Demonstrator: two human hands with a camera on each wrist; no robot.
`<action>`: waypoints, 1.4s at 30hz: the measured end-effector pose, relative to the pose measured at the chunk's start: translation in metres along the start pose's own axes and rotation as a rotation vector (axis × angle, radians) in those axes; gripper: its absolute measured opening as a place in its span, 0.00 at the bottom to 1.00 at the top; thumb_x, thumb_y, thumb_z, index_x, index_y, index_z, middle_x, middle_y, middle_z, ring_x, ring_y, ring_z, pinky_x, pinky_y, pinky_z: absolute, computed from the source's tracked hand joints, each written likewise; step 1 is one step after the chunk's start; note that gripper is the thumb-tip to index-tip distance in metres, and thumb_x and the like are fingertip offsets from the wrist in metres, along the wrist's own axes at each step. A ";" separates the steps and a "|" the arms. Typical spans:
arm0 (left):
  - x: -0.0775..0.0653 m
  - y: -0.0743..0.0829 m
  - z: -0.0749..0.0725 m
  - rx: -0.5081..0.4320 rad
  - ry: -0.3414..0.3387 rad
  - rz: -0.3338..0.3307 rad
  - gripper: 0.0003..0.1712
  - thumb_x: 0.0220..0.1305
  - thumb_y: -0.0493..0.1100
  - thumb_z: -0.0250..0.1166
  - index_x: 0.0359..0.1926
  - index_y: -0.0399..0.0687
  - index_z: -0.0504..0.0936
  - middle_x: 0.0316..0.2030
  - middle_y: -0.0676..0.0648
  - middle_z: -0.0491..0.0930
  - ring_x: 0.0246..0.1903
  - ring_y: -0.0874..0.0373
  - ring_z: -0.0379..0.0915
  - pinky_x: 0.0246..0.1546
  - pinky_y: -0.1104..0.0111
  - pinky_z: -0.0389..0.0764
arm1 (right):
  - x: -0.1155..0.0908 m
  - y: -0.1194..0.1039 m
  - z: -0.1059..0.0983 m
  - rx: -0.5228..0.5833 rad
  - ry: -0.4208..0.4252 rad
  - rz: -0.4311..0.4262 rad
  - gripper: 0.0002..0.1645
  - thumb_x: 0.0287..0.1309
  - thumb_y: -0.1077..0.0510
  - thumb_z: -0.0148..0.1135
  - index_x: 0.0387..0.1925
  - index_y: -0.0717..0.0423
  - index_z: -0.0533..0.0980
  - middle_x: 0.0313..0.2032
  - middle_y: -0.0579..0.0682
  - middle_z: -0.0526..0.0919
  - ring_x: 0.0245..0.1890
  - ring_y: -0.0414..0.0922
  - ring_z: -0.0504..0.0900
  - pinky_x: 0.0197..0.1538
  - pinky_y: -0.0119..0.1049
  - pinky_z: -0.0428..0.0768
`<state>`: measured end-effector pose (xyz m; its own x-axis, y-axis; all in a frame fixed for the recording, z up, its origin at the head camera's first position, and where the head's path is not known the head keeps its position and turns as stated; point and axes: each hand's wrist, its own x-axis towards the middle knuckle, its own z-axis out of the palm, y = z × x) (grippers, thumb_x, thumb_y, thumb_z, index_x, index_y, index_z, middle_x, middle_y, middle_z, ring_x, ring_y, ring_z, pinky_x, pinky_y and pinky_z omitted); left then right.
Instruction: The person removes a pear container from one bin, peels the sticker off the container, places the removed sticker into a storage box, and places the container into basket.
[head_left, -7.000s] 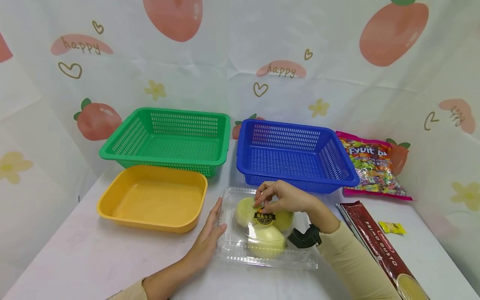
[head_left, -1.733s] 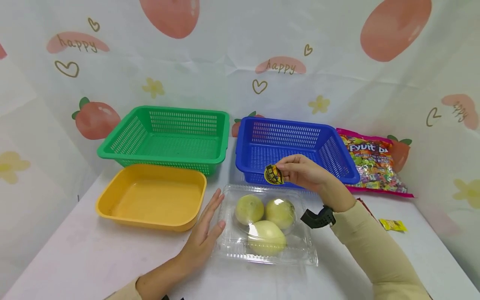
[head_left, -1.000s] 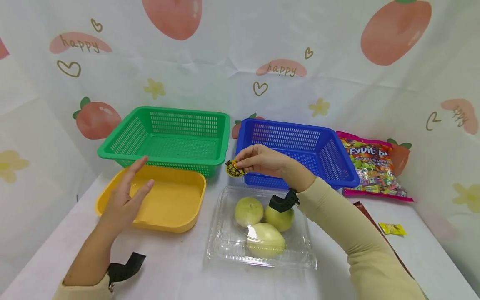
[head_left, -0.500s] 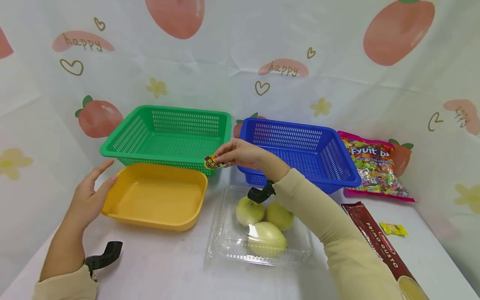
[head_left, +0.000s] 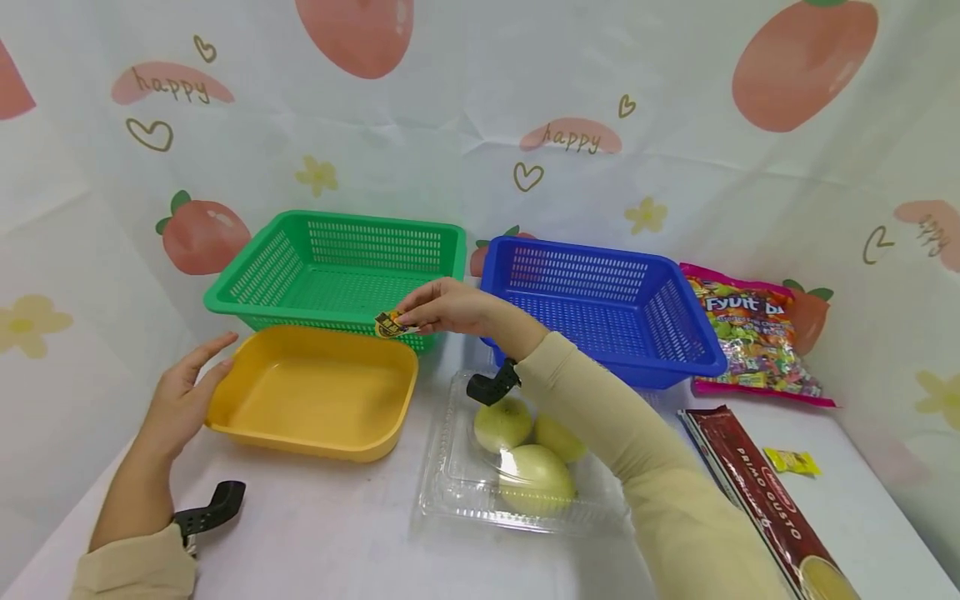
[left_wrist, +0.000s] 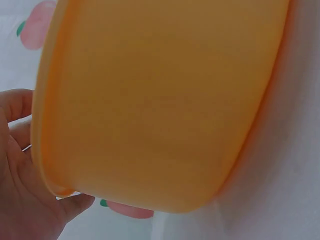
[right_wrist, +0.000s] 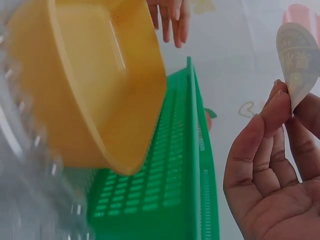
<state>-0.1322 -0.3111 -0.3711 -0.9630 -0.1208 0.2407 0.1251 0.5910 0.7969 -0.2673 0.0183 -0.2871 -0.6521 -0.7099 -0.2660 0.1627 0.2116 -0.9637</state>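
My right hand [head_left: 453, 307] pinches a round black-and-gold sticker [head_left: 388, 324] between thumb and fingertips, over the front rim of the green basket [head_left: 262, 320]. The right wrist view shows the sticker's pale back [right_wrist: 297, 57] bent into a curve. My left hand [head_left: 178, 398] is at the left end of the yellow basin [head_left: 315, 408], its loosely bent fingers and thumb around the rim corner. A clear plastic fruit box [head_left: 442, 492] stands below my right forearm, with three pale yellow-green round fruits [head_left: 536, 479] inside; the forearm partly hides it.
A blue basket [head_left: 600, 321] stands at the back, right of the green one. Beside it leans a colourful candy bag [head_left: 753, 333]. A long dark-red packet [head_left: 772, 500] and a small yellow wrapped sweet [head_left: 793, 461] lie on the right of the table.
My right hand has peeled the sticker off the fruit box and carried it left to the green basket's front. My left hand has left the box's side and moved to the basin's left end.
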 end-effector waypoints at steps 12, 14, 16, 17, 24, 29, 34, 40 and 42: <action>0.004 -0.010 0.009 0.070 -0.042 -0.050 0.28 0.72 0.49 0.43 0.66 0.38 0.61 0.70 0.46 0.53 0.71 0.53 0.46 0.65 0.82 0.53 | 0.017 0.000 0.021 -0.075 -0.043 0.010 0.16 0.60 0.66 0.56 0.49 0.70 0.75 0.34 0.49 0.82 0.28 0.40 0.77 0.53 0.43 0.78; 0.004 -0.010 0.010 0.071 -0.053 -0.091 0.28 0.73 0.48 0.41 0.67 0.39 0.60 0.70 0.43 0.51 0.70 0.42 0.44 0.70 0.64 0.51 | 0.021 0.001 0.024 -0.074 -0.052 0.012 0.16 0.61 0.65 0.55 0.49 0.70 0.75 0.31 0.48 0.81 0.27 0.40 0.75 0.48 0.40 0.79; 0.004 -0.010 0.011 0.057 -0.057 -0.116 0.27 0.73 0.46 0.39 0.68 0.40 0.58 0.70 0.42 0.49 0.68 0.36 0.43 0.67 0.47 0.49 | 0.025 0.003 0.027 -0.072 -0.070 0.019 0.17 0.62 0.64 0.54 0.50 0.70 0.74 0.29 0.47 0.79 0.27 0.41 0.74 0.46 0.38 0.79; 0.004 -0.010 0.011 0.050 -0.057 -0.123 0.26 0.73 0.45 0.38 0.68 0.40 0.57 0.70 0.41 0.49 0.68 0.35 0.43 0.65 0.43 0.49 | 0.027 0.004 0.028 -0.073 -0.080 0.025 0.17 0.63 0.63 0.53 0.51 0.70 0.74 0.29 0.47 0.79 0.28 0.41 0.75 0.46 0.37 0.80; 0.005 -0.009 0.012 0.060 -0.062 -0.150 0.27 0.71 0.37 0.34 0.69 0.43 0.55 0.70 0.39 0.48 0.69 0.34 0.41 0.64 0.40 0.49 | 0.038 0.007 0.039 -0.092 -0.128 0.088 0.18 0.63 0.64 0.53 0.52 0.69 0.74 0.35 0.51 0.82 0.31 0.41 0.81 0.51 0.39 0.81; 0.005 -0.009 0.013 0.067 -0.065 -0.145 0.26 0.71 0.37 0.34 0.69 0.42 0.55 0.70 0.37 0.49 0.68 0.33 0.41 0.64 0.39 0.49 | 0.045 0.010 0.047 -0.089 -0.134 0.091 0.17 0.61 0.67 0.55 0.51 0.70 0.75 0.33 0.53 0.82 0.30 0.41 0.82 0.50 0.40 0.81; 0.006 -0.009 0.014 0.067 -0.066 -0.136 0.26 0.72 0.39 0.36 0.69 0.42 0.56 0.70 0.37 0.49 0.68 0.32 0.41 0.64 0.39 0.48 | 0.051 0.013 0.053 -0.083 -0.128 0.100 0.15 0.58 0.68 0.57 0.47 0.70 0.76 0.28 0.51 0.83 0.28 0.41 0.83 0.50 0.43 0.81; 0.006 -0.009 0.013 0.072 -0.062 -0.134 0.26 0.73 0.40 0.37 0.69 0.41 0.57 0.70 0.37 0.49 0.68 0.33 0.41 0.64 0.39 0.48 | 0.053 0.015 0.057 -0.124 -0.160 0.104 0.11 0.56 0.68 0.60 0.41 0.68 0.78 0.28 0.51 0.83 0.34 0.51 0.83 0.54 0.48 0.78; 0.006 -0.009 0.013 0.070 -0.056 -0.137 0.25 0.73 0.40 0.38 0.68 0.41 0.57 0.70 0.37 0.49 0.68 0.33 0.41 0.64 0.39 0.48 | 0.054 0.016 0.059 -0.143 -0.184 0.098 0.09 0.56 0.68 0.60 0.40 0.67 0.77 0.28 0.51 0.83 0.38 0.55 0.82 0.56 0.50 0.76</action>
<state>-0.1422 -0.3066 -0.3844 -0.9820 -0.1604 0.1000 -0.0230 0.6266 0.7790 -0.2563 -0.0566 -0.3180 -0.4905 -0.7891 -0.3699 0.1030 0.3689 -0.9237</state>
